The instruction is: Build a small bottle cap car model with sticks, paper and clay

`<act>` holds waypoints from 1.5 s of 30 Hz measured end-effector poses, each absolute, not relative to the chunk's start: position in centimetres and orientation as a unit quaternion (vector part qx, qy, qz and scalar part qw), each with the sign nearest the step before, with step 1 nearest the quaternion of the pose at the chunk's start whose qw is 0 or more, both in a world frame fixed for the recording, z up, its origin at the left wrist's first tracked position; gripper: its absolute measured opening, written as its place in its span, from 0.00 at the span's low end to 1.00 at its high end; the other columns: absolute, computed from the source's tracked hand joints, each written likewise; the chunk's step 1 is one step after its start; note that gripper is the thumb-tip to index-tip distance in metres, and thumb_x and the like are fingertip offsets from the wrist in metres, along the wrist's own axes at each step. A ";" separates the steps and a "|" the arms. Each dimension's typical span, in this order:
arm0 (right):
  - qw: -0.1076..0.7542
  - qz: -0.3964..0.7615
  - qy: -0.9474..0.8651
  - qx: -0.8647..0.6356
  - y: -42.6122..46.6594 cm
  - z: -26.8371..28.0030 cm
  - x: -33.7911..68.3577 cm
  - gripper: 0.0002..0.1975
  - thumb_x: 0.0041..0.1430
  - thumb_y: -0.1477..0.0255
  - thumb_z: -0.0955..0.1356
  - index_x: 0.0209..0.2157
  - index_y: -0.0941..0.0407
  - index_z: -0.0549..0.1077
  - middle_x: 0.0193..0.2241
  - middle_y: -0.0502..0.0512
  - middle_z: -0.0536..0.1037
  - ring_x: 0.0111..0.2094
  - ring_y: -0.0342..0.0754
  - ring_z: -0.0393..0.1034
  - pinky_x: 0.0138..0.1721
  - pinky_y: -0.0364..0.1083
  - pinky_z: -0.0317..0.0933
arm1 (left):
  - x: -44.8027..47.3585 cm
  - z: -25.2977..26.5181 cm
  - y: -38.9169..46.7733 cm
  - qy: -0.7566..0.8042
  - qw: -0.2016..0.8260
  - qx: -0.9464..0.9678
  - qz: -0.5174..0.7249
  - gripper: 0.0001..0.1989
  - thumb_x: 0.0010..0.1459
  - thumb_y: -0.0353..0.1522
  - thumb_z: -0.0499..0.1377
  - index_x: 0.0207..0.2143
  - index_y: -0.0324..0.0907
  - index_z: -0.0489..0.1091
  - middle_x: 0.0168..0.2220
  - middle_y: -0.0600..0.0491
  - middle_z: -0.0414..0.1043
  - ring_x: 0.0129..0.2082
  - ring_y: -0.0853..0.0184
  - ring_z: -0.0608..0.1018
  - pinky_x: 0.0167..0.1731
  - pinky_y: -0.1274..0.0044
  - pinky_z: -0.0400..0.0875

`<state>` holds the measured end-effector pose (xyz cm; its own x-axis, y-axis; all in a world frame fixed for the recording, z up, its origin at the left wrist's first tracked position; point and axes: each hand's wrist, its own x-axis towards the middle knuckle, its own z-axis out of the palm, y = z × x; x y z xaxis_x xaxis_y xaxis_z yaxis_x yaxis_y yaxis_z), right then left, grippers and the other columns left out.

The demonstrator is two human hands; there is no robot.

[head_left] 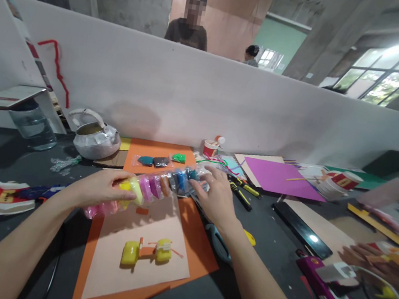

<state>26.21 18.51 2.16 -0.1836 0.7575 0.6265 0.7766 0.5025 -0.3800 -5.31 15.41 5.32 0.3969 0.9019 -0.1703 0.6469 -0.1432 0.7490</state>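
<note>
Both my hands hold a long clear plastic sleeve of coloured clay pieces [151,187] just above the table. My left hand [102,187] grips its yellow and pink end. My right hand [215,195] holds the blue end, fingers curled over the plastic. Below the sleeve lies a pale peach sheet [110,256] on an orange sheet [198,255]. On the peach sheet rests a small yellow clay model [145,253] with an orange middle.
A foil-wrapped kettle [95,140] and a clear water tub [34,128] stand at the back left. Purple paper [278,177], a red cup [210,147], yellow-handled tools [244,189] and a black ruler [300,228] lie right. Another person's hand [368,257] works at the right edge beside a magenta device [328,291].
</note>
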 end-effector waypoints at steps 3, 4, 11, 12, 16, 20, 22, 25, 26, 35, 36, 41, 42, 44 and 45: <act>0.388 -0.004 -0.767 -0.511 19.0 1.4 26.1 0.10 0.60 0.63 0.71 0.33 0.55 0.78 0.49 0.64 0.77 0.53 0.62 0.68 0.57 0.65 0.60 | -5.2 5.4 15.4 0.530 0.370 0.745 0.167 0.22 0.54 0.48 0.60 0.44 0.43 0.75 0.42 0.49 0.78 0.38 0.59 0.78 0.37 0.73 0.71; 0.387 0.000 -0.765 -0.514 19.1 1.3 26.0 0.10 0.60 0.63 0.71 0.33 0.55 0.78 0.49 0.64 0.77 0.53 0.61 0.68 0.57 0.64 0.60 | -5.2 5.4 15.4 0.532 0.362 0.747 0.168 0.23 0.53 0.48 0.60 0.44 0.43 0.76 0.41 0.49 0.78 0.39 0.58 0.78 0.38 0.73 0.71; 0.422 0.048 -0.739 -0.523 19.7 1.2 26.6 0.11 0.64 0.65 0.70 0.41 0.58 0.76 0.53 0.58 0.74 0.57 0.55 0.66 0.59 0.61 0.58 | -5.6 5.4 15.4 0.543 0.335 0.749 0.179 0.28 0.52 0.50 0.61 0.49 0.43 0.76 0.43 0.49 0.79 0.42 0.55 0.79 0.42 0.71 0.71; 0.432 0.062 -0.732 -0.524 19.8 1.3 26.8 0.11 0.65 0.65 0.69 0.43 0.58 0.76 0.53 0.58 0.74 0.56 0.55 0.67 0.59 0.61 0.60 | -5.8 5.5 15.4 0.547 0.334 0.746 0.180 0.28 0.52 0.50 0.61 0.50 0.43 0.75 0.43 0.48 0.80 0.43 0.54 0.79 0.42 0.71 0.72; 0.462 0.133 -0.699 -0.529 20.6 1.6 28.0 0.14 0.68 0.63 0.67 0.46 0.59 0.74 0.48 0.58 0.76 0.48 0.52 0.73 0.51 0.57 0.68 | -6.9 6.0 15.3 0.563 0.331 0.734 0.189 0.30 0.55 0.50 0.60 0.53 0.42 0.73 0.48 0.47 0.79 0.46 0.54 0.79 0.45 0.69 0.72; 0.437 0.196 -0.690 -0.544 20.5 2.7 29.9 0.16 0.68 0.61 0.66 0.46 0.60 0.73 0.43 0.55 0.77 0.42 0.49 0.74 0.44 0.52 0.71 | -8.4 6.8 15.3 0.583 0.326 0.716 0.203 0.30 0.54 0.50 0.62 0.54 0.43 0.72 0.54 0.48 0.76 0.54 0.51 0.76 0.50 0.69 0.72; 0.389 0.230 -0.704 -0.549 20.0 3.4 30.6 0.16 0.69 0.61 0.65 0.43 0.60 0.73 0.39 0.54 0.77 0.38 0.47 0.74 0.41 0.50 0.71 | -9.2 6.9 15.5 0.597 0.323 0.702 0.214 0.31 0.53 0.51 0.62 0.54 0.43 0.72 0.54 0.47 0.77 0.54 0.50 0.76 0.50 0.69 0.73; 0.256 0.300 -0.745 -0.538 19.0 3.7 30.9 0.15 0.68 0.62 0.67 0.36 0.60 0.74 0.31 0.50 0.76 0.30 0.43 0.73 0.33 0.45 0.70 | -10.1 6.7 15.7 0.596 0.330 0.696 0.228 0.32 0.53 0.51 0.63 0.55 0.43 0.71 0.54 0.48 0.77 0.54 0.51 0.76 0.50 0.69 0.73; 0.204 0.321 -0.758 -0.530 18.7 3.5 30.7 0.15 0.68 0.62 0.67 0.34 0.60 0.74 0.28 0.48 0.75 0.27 0.41 0.72 0.30 0.43 0.69 | -10.2 6.7 15.8 0.591 0.335 0.697 0.229 0.32 0.53 0.50 0.63 0.56 0.44 0.71 0.54 0.48 0.76 0.55 0.52 0.75 0.50 0.70 0.73; 0.167 0.199 -0.790 -0.556 17.9 3.1 28.5 0.14 0.67 0.63 0.67 0.31 0.59 0.73 0.26 0.48 0.74 0.26 0.40 0.69 0.32 0.44 0.68 | -7.7 7.5 14.8 0.562 0.340 0.721 0.220 0.31 0.53 0.48 0.63 0.56 0.43 0.72 0.58 0.48 0.74 0.56 0.50 0.74 0.53 0.70 0.70; 0.211 0.170 -0.786 -0.556 17.7 3.7 28.4 0.15 0.68 0.63 0.66 0.31 0.59 0.73 0.25 0.47 0.74 0.26 0.41 0.69 0.32 0.44 0.67 | -7.6 7.4 14.8 0.560 0.340 0.723 0.217 0.31 0.53 0.48 0.63 0.56 0.43 0.72 0.57 0.47 0.74 0.56 0.51 0.74 0.53 0.69 0.70; 0.414 0.039 -0.758 -0.502 16.6 5.7 27.6 0.13 0.69 0.66 0.63 0.37 0.55 0.78 0.36 0.57 0.77 0.40 0.51 0.72 0.43 0.51 0.67 | -7.0 6.6 15.2 0.545 0.314 0.755 0.184 0.29 0.54 0.50 0.61 0.54 0.43 0.73 0.54 0.46 0.76 0.52 0.50 0.76 0.53 0.65 0.69; 0.432 0.018 -0.760 -0.485 16.5 5.7 27.3 0.12 0.68 0.66 0.64 0.39 0.53 0.79 0.40 0.58 0.77 0.44 0.54 0.72 0.48 0.54 0.66 | -6.9 6.5 15.2 0.542 0.309 0.761 0.179 0.30 0.54 0.51 0.61 0.54 0.44 0.73 0.53 0.46 0.76 0.52 0.50 0.76 0.53 0.64 0.68; 0.451 -0.012 -0.765 -0.460 16.5 5.5 26.9 0.09 0.65 0.68 0.66 0.38 0.50 0.81 0.48 0.58 0.76 0.53 0.57 0.68 0.56 0.60 0.61 | -6.5 6.3 15.2 0.540 0.299 0.768 0.169 0.30 0.55 0.52 0.60 0.54 0.44 0.73 0.53 0.46 0.76 0.53 0.49 0.75 0.54 0.63 0.67; 0.454 -0.023 -0.767 -0.453 16.6 5.3 26.7 0.09 0.65 0.68 0.67 0.36 0.49 0.81 0.51 0.57 0.75 0.56 0.59 0.65 0.59 0.63 0.57 | -6.3 6.3 15.1 0.540 0.291 0.773 0.162 0.30 0.56 0.53 0.59 0.54 0.44 0.73 0.53 0.46 0.76 0.54 0.48 0.75 0.54 0.63 0.66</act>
